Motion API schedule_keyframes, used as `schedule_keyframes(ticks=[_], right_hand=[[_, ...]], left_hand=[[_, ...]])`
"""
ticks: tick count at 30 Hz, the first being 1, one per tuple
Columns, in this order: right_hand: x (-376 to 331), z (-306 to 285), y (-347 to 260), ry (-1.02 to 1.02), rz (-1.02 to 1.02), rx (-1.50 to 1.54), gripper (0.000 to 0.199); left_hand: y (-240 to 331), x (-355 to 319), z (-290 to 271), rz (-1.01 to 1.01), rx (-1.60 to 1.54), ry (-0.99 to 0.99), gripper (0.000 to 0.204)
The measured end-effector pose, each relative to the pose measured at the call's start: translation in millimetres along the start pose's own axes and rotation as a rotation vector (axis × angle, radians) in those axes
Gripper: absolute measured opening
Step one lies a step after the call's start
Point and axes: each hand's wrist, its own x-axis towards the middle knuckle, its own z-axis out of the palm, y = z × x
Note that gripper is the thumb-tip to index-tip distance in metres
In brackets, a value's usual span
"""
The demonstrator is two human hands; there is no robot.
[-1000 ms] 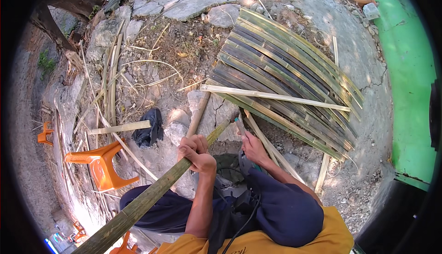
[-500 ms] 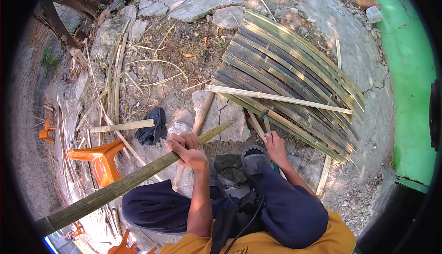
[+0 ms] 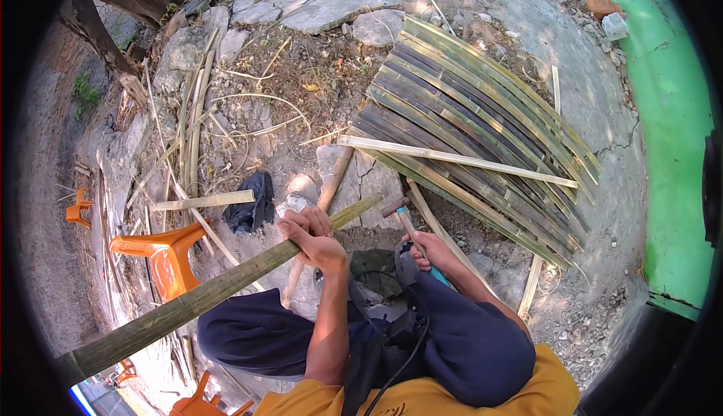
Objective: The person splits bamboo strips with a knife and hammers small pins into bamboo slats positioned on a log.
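My left hand (image 3: 315, 240) is closed round a long green bamboo piece (image 3: 203, 295) near its far end. The bamboo slants from the lower left up to the middle, its tip over a cracked stone slab (image 3: 376, 190). A small hammer (image 3: 405, 221) with a turquoise lower handle is in my right hand (image 3: 431, 252), fingers wrapped round the shaft. Its head is raised just right of the bamboo tip, apart from it as far as I can see. A wooden stick (image 3: 336, 178) lies under the bamboo, beyond my left hand.
Split bamboo slats (image 3: 467, 126) lie side by side at the right, a pale strip (image 3: 459, 159) across them. An orange plastic stool (image 3: 167, 259), a black plastic bag (image 3: 254, 201) and loose strips (image 3: 197, 122) are at the left. A green wall (image 3: 670, 122) runs along the right.
My right hand has moved left and nearer to me, and the hammer's head has swung left toward the bamboo tip. My left hand and the bamboo are almost unmoved.
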Motion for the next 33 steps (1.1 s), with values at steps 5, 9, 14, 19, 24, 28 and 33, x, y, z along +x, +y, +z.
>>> schedule_keyframes(ticks=[5, 9, 14, 19, 24, 28, 33], right_hand=[[13.3, -7.1, 7.4, -0.042, 0.049, 0.024, 0.04], [27.7, -25.1, 9.2, -0.107, 0.052, 0.069, 0.043], [41.3, -32.7, 11.6, -0.169, 0.09, 0.121, 0.046], [42.7, -34.8, 17.6, -0.234, 0.122, 0.242, 0.044], [43.5, -39.6, 25.8, -0.288, 0.149, 0.393, 0.041], [46.0, -37.5, 33.3, -0.351, 0.15, 0.497, 0.04], [46.4, -40.3, 28.5, -0.361, 0.129, 0.492, 0.039]], left_hand=[[-2.7, 2.7, -7.0, 0.004, -0.043, -0.042, 0.049], [-4.0, 7.4, -12.1, -0.026, -0.072, -0.038, 0.05], [-1.8, 9.5, -10.0, -0.034, -0.065, 0.003, 0.051], [-1.3, 11.0, -11.4, -0.049, -0.069, -0.01, 0.052], [-2.1, 8.6, -10.7, -0.059, -0.066, -0.02, 0.052], [-6.7, 10.9, -17.3, -0.066, -0.09, -0.023, 0.052], [-5.2, 16.7, -14.1, -0.069, -0.091, -0.054, 0.052]])
